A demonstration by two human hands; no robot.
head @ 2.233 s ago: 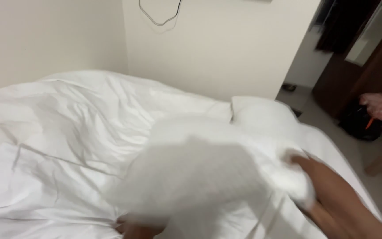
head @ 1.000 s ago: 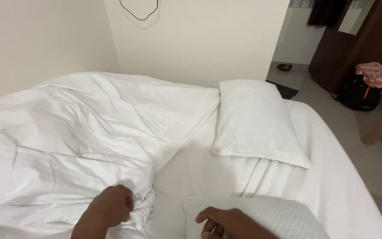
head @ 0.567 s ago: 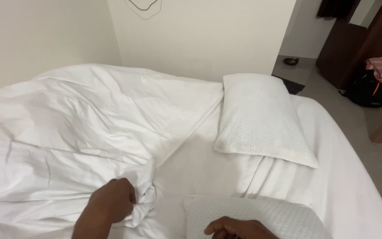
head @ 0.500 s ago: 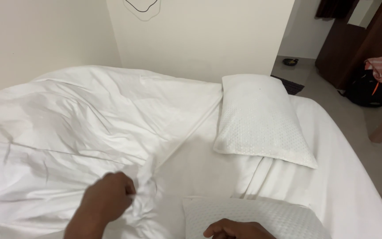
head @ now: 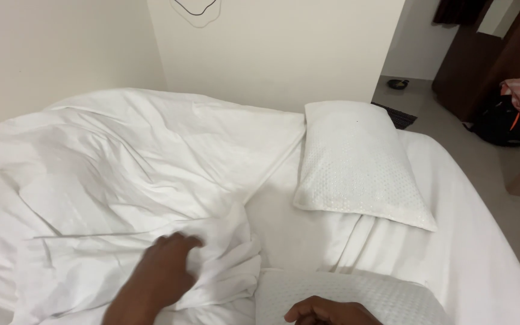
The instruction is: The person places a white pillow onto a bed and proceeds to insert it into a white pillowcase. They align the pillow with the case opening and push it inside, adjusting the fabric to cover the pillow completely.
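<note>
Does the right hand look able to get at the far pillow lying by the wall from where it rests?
Probably yes. The right hand lies on the near pillow, and only bare white sheet separates it from the far pillow; nothing blocks a forward stretch.

The right hand [head: 326, 311] is cut off by the bottom edge of the frame; only knuckles and part of the fingers show, so its grip on the near pillow [head: 356, 295] cannot be judged. That pillow is itself cropped at the bottom edge. The left hand [head: 167, 271] is motion-blurred; its fingertips sink into the bunched duvet [head: 121, 180], and whether they pinch the fabric is unclear. The dark bag [head: 510, 120] at upper right is cut by the frame edge.
</note>
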